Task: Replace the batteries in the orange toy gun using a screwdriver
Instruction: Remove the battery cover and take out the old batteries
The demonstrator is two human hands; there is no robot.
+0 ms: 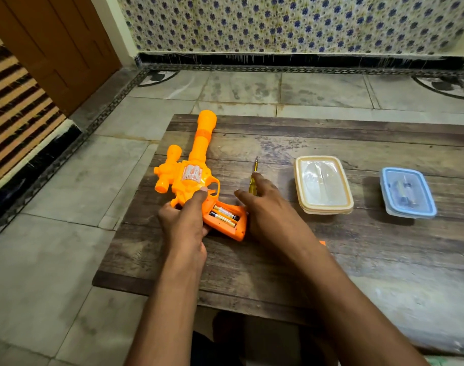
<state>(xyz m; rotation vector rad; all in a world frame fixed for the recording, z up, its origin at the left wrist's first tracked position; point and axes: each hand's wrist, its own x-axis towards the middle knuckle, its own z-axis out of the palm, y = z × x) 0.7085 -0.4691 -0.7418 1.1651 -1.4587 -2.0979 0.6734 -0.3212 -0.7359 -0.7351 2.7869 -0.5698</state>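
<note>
Orange plastic toy gun (191,178) lay on a wooden board (357,260) — left hand (184,223) gripped its handle, batteries (224,216) exposed; right hand (265,207) spread open over a yellow-handled screwdriver (254,180).

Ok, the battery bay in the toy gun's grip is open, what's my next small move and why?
Probably bring the right hand back from the screwdriver and lift out the batteries: the bay is uncovered, two cells sit inside, and the left hand already steadies the toy gun.

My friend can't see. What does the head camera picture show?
A left hand holds an orange toy gun with two batteries showing in its open grip. The right hand rests on a yellow screwdriver on the table.
</note>
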